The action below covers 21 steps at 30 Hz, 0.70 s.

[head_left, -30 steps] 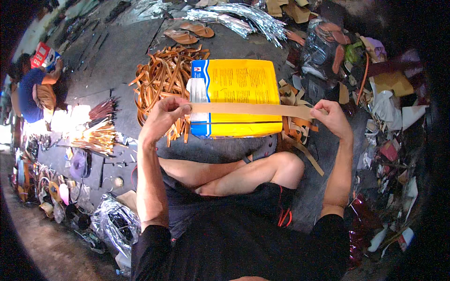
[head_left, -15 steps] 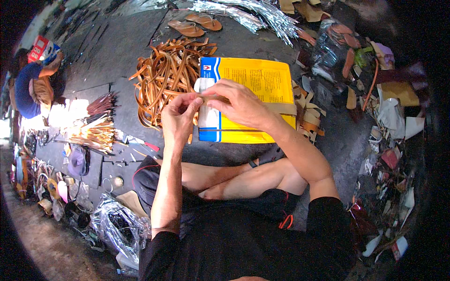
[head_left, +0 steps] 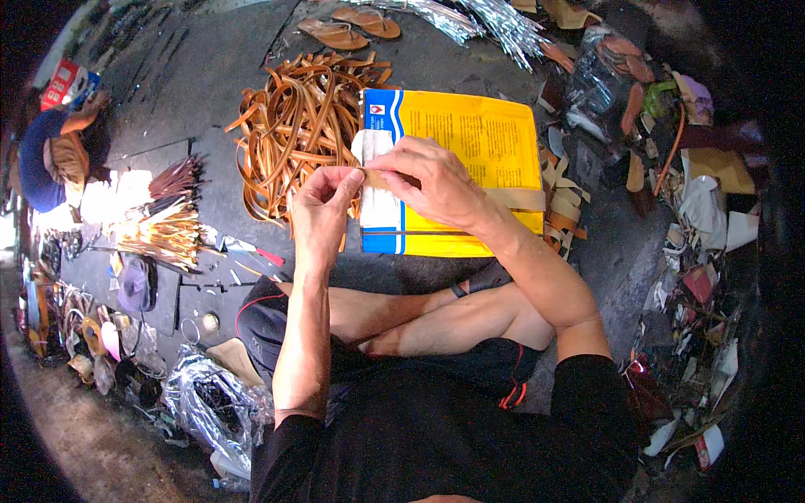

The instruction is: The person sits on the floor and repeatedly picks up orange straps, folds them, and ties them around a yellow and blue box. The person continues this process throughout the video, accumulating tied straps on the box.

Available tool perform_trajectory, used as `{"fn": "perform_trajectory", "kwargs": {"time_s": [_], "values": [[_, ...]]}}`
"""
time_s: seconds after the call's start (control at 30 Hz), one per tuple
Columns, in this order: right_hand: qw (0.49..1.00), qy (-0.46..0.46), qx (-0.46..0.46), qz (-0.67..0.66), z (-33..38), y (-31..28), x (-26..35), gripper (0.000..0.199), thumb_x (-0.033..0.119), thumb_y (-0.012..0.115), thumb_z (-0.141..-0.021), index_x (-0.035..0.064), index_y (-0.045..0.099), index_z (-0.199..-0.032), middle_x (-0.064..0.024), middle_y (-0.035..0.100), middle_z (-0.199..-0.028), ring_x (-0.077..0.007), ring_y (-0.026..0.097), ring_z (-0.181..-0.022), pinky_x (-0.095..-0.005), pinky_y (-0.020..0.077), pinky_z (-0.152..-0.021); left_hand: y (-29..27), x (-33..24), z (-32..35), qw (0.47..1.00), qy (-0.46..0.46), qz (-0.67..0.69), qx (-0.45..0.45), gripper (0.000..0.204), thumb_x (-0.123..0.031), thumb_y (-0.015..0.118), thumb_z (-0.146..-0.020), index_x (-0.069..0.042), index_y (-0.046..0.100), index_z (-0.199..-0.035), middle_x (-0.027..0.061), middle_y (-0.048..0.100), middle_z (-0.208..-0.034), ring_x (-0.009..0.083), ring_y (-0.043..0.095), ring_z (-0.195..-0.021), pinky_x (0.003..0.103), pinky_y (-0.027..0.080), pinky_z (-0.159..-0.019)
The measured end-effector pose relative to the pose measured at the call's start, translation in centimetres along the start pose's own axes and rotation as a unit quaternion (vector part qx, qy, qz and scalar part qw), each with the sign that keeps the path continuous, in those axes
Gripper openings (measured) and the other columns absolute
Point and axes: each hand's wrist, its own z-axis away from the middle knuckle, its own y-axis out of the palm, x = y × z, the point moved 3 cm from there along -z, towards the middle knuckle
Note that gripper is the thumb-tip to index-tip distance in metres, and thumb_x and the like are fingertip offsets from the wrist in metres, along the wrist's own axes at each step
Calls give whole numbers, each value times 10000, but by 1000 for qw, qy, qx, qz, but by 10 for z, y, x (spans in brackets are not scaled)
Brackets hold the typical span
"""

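Observation:
Both my hands pinch a tan strap, apparently leather, above a yellow and blue board or flattened pack. My left hand holds the strap's end between thumb and fingertips. Close beside it, my right hand has its fingers curled around the same strap. The strap comes out from behind my right wrist and lies across the board's right part. A white patch covers part of the board's left side below my fingers. What lies inside my right fist is mostly hidden.
Left of the board lies a heap of brown straps; cut tan pieces lie to its right. Sandals and silvery strips are farther off. Scraps line the right side. Another person sits at far left beside strip bundles.
My hands stay together on the strap with only a slight shift of the fingers. The whole view has tilted a little, so the board and heap appear slightly higher.

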Motion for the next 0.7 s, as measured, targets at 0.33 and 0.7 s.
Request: {"fn": "perform_trajectory", "kwargs": {"time_s": [0.33,0.7], "values": [[995,-34,5,94,0,7,11,106,128,690,-775,75,661,-862,-67,588,-841,-262,579,-828,-380,459,-745,5,8,-7,996,-38,74,31,170,-206,600,-928,-45,597,-871,-24,551,-725,54,461,-645,202,360,-589],[999,15,-21,23,-2,9,9,118,151,699,-786,49,667,-837,-73,584,-833,-267,575,-812,-374,472,-753,6,8,4,998,-25,55,-34,152,-161,659,-897,-12,654,-928,-14,628,-790,36,530,-733,188,435,-671]]}}
